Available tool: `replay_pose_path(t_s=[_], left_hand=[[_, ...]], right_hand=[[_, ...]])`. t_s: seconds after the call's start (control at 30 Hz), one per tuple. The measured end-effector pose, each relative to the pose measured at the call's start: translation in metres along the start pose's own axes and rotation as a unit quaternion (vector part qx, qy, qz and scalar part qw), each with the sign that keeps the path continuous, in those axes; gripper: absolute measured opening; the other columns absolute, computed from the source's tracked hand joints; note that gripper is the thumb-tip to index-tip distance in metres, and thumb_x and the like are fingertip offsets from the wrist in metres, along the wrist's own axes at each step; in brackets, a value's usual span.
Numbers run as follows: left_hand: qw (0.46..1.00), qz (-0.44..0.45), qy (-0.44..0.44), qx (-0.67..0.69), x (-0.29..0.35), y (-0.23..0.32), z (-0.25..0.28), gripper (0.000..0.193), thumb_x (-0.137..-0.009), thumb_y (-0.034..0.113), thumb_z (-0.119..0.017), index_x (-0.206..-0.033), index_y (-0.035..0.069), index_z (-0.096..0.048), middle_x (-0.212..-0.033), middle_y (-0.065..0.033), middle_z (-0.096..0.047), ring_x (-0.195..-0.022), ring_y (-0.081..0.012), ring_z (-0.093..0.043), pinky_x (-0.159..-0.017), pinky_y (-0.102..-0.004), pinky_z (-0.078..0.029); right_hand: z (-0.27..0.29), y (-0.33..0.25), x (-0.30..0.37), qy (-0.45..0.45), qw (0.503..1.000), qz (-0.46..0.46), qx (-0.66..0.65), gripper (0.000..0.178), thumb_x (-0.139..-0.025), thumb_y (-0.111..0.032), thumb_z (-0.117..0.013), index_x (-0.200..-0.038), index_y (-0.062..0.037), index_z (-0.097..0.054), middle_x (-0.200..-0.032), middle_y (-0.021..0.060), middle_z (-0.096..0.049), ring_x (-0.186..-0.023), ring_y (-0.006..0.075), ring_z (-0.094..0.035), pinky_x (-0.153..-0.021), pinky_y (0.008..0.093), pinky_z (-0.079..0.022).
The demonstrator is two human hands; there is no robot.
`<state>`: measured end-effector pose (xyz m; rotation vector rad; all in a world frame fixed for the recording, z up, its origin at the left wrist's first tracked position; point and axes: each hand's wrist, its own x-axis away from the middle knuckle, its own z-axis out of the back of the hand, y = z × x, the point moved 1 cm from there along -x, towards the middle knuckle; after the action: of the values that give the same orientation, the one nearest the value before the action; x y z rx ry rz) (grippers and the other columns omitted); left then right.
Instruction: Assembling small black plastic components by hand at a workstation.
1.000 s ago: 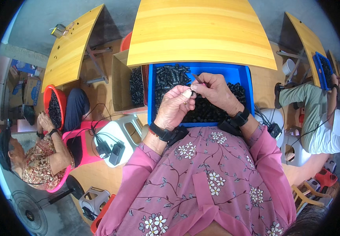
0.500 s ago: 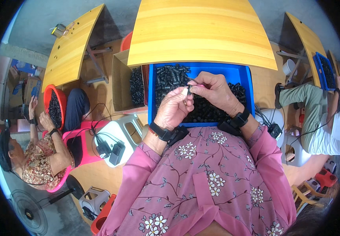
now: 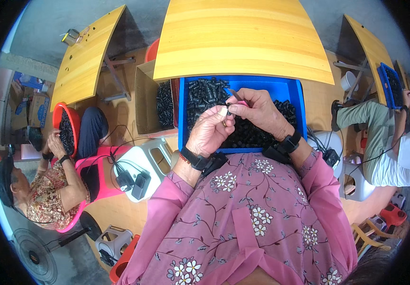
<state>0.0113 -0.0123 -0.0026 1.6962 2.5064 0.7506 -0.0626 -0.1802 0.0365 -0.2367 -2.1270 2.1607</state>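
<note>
My left hand (image 3: 209,131) pinches a small black plastic part (image 3: 228,109) between thumb and fingertips, which hide most of it. Against it presses my right hand (image 3: 263,114), closed around a small pink-handled knife (image 3: 234,94) whose thin dark blade sticks out toward the upper left. Both hands are held above a blue tray (image 3: 302,109) on my near side of the table. Heaps of black plastic parts (image 3: 208,93) lie in the tray, longer ones at the left and shorter ones under and right of my hands.
A yellow wooden table (image 3: 243,42) overhangs the tray's far edge. Left of it stands a cardboard box (image 3: 144,95) of black parts. A white stool (image 3: 141,159) carries black adapters and cables. Co-workers sit at both sides, the left one by a red basin (image 3: 75,118).
The knife blade has turned into clearer view as my right hand shifts slightly at the part. The left co-worker's hands have come together beside the basin.
</note>
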Motion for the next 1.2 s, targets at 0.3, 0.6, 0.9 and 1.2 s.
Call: replay_pose_path(t_s=[0.3,0.6,0.9,1.2], left_hand=[[1.0,0.001,0.017,-0.013,0.0,0.001,-0.009,0.016,-0.095,0.013,-0.064,-0.107,0.003,-0.062,-0.093,-0.0038,-0.065,-0.079,-0.0117,-0.059,-0.073,-0.0235,-0.051],[1.0,-0.008,0.0,0.007,-0.001,0.001,-0.005,0.011,-0.094,0.012,-0.064,-0.102,0.005,-0.06,-0.095,-0.0036,-0.064,-0.08,-0.0107,-0.058,-0.07,-0.0232,-0.049],[1.0,-0.011,-0.001,-0.005,-0.001,0.0,-0.001,0.011,-0.093,0.011,-0.065,-0.102,0.006,-0.06,-0.094,-0.0042,-0.062,-0.079,-0.0116,-0.056,-0.07,-0.0246,-0.047],[1.0,-0.022,0.01,-0.001,-0.002,-0.003,0.002,0.011,-0.094,0.013,-0.065,-0.102,0.008,-0.06,-0.094,-0.003,-0.062,-0.08,-0.0121,-0.055,-0.073,-0.0262,-0.047]], right_hand=[[0.002,0.003,0.0,-0.022,0.994,0.014,-0.102,0.017,-0.091,-0.007,-0.067,-0.105,0.0034,-0.068,-0.087,0.0031,-0.069,-0.08,0.0077,-0.064,-0.073,0.0226,-0.053],[0.002,-0.001,-0.001,0.003,0.996,0.056,0.063,0.019,-0.088,-0.009,-0.072,-0.103,0.002,-0.07,-0.086,0.0006,-0.068,-0.076,0.0052,-0.059,-0.069,0.0211,-0.049],[0.0,-0.001,0.0,0.027,0.998,-0.005,0.051,0.017,-0.086,-0.009,-0.072,-0.1,0.0013,-0.072,-0.08,0.0013,-0.068,-0.073,0.0041,-0.056,-0.065,0.0214,-0.047],[0.0,0.007,-0.002,0.041,0.993,0.032,0.102,0.023,-0.081,-0.013,-0.075,-0.098,0.0018,-0.071,-0.076,-0.0002,-0.065,-0.067,0.0035,-0.053,-0.062,0.0214,-0.046]])
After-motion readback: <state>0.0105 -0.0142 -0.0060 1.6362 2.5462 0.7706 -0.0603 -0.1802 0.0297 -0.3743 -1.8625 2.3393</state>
